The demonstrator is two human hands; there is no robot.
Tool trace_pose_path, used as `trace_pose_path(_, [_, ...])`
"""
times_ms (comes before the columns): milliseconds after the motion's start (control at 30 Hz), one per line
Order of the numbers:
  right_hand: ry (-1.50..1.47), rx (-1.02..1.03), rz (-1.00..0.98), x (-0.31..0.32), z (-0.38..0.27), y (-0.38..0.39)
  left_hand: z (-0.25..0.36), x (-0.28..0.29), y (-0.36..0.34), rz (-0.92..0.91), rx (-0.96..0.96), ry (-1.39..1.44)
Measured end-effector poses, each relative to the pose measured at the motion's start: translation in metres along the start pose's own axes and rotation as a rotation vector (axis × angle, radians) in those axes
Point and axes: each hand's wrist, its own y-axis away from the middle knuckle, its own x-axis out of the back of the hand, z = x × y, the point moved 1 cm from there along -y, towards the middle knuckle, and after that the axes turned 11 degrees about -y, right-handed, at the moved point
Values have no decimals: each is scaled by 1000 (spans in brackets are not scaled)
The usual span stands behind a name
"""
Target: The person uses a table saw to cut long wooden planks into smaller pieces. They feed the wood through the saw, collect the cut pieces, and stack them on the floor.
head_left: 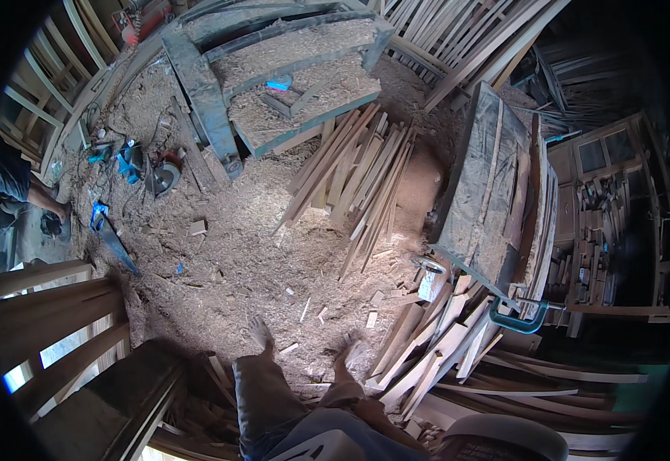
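At the lower edge, my right hand (371,413) lies low beside my right leg, near the knee. Its fingers are too dark to make out, and I see nothing plainly held in it. No part of my left hand shows. Below me, my bare feet (260,332) stand on a floor thick with wood shavings (273,253). Strips of wood (412,361) lean and lie just right of my feet. A pale rounded container (504,436) sits close at the lower right.
Ahead stands a shavings-covered machine table (312,127), with wooden strips (350,173) piled before it. A workbench (481,184) with a green clamp (519,315) is at right. A handsaw (112,234) and power tools (162,175) lie left, near another person (12,184).
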Motion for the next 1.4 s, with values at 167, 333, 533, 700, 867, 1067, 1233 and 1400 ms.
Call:
trace_pose_path(167, [110,302,296,48,-110,42,-52,3,-10,-32,8,91])
trace_pose_path(333, [-117,381,491,83,-180,48,-87,2,-6,-44,45,138])
trace_pose_path(533, [-231,450,538,113,-234,33,-125,29,27,-57,96,110])
trace_pose_path(700, [-275,442,479,153,-247,11,-155,79,68,-69,112,6])
trace_pose_path(867, [-727,513,453,170,-242,-26,-184,133,92,-94,90,-136])
trace_pose_path(1067, [-994,320,450,147,-249,-38,-211,176,99,-101,48,-265])
trace_pose_path(1233, [-1085,290,597,137,-261,-34,-240,190,89,-73,-9,-361])
trace_pose_path(1400, [-1202,317,749,184,-249,-135,-276,170,19,96,28,-409])
